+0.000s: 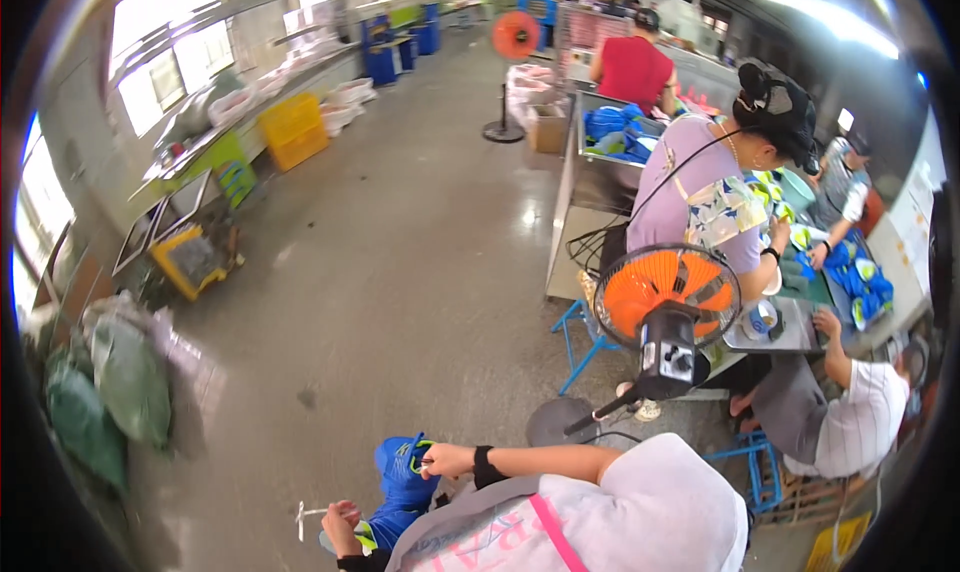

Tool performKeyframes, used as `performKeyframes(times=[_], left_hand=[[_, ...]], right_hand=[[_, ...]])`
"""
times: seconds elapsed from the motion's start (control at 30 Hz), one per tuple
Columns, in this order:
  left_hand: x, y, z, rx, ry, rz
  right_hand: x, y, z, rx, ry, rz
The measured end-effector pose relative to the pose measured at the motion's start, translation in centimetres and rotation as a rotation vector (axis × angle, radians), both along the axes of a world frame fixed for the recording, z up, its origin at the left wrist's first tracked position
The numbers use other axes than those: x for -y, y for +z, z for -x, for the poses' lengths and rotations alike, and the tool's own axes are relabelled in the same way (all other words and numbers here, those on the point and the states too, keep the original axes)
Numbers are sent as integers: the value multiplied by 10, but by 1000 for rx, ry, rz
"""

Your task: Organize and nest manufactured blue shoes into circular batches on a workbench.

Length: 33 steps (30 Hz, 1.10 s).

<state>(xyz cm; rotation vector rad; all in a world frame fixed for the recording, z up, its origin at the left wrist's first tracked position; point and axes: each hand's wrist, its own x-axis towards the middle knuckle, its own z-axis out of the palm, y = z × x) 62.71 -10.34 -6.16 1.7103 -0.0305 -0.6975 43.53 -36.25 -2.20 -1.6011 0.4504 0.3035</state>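
At the bottom, my right hand (pixel 450 460), a black band on its wrist, is closed at the lime-trimmed edge of a blue cap (pixel 405 472). Something small and dark shows at its fingertips, too small to name. Lower and to the left, my left hand (pixel 343 522) has its fingers curled together around one end of a thin white T-shaped strip (pixel 302 521). More blue and lime fabric (pixel 392 528) lies between the two hands, partly hidden by my shirt.
An orange-bladed fan (pixel 665 297) stands close on my right, its round base (pixel 562 422) on the floor. Beyond it, several people work at a table with blue and lime caps (pixel 860 277). Green sacks (pixel 130 382) lie at left; a yellow crate (pixel 292 132) and another fan (pixel 515 37) stand farther off.
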Motion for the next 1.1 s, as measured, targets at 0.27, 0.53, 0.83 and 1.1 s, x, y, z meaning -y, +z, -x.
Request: performKeyframes(times=[0.27, 0.53, 0.83, 1.1], left_hand=[[374, 12, -145, 96, -691, -131], [753, 51, -172, 375, -849, 248], [1159, 215, -29, 167, -1341, 734], [1335, 356, 133, -275, -1581, 1404]], right_hand=[[220, -58, -53, -8, -253, 375], [470, 16, -81, -28, -699, 355], [713, 157, 32, 577, -1770, 462], [775, 263, 134, 329, -2114, 1157]])
